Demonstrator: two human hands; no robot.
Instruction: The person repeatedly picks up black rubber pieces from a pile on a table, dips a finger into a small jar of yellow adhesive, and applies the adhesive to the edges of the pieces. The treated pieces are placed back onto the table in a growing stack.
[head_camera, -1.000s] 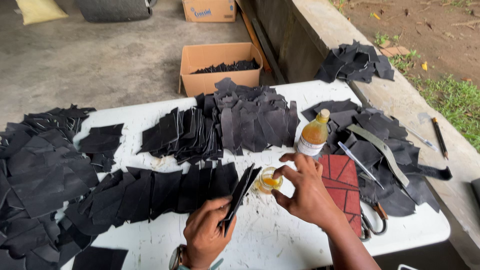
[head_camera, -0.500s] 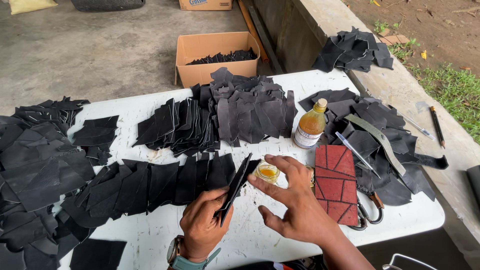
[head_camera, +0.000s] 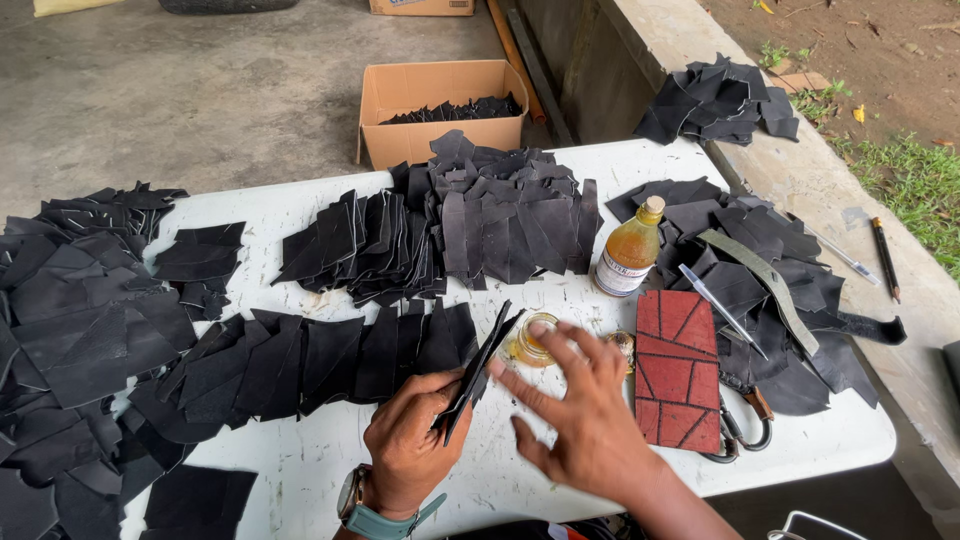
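So the left hand (head_camera: 408, 448), low in the middle of the frame with a watch on a teal strap (head_camera: 372, 510) at the wrist, has its grip closed around a thin black leather piece (head_camera: 478, 368), held up on edge and tilted toward the upper right. The right hand (head_camera: 580, 415) is just beside it, fingers spread wide open and flat, holding nothing; its index fingertip looks like it's touching or nearly touching the lower edge of that held piece, can't tell which for sure. Right above those fingers sits a small open jar of amber stuff (head_camera: 530, 338), with what looks like its lid (head_camera: 622, 345) just to the right. A bottle of amber liquid with a pale cap (head_camera: 630, 250) stands further up, right of center. Next to the right hand, on the right, there's a dark red block with grooved lines (head_camera: 677, 372) lying flat on the white surface (head_camera: 300, 462). Black leather cutouts are everywhere: a fanned row (head_camera: 300, 362) left of the held piece, a bigger heap (head_camera: 470, 220) up in the middle, a sprawling pile (head_camera: 70, 330) along the left edge, and another bunch at right (head_camera: 770, 300) with a grey strap (head_camera: 765, 285) laid across it. Beyond the surface, at top center, a cardboard box (head_camera: 440, 100) with more black pieces stands on the concrete floor.
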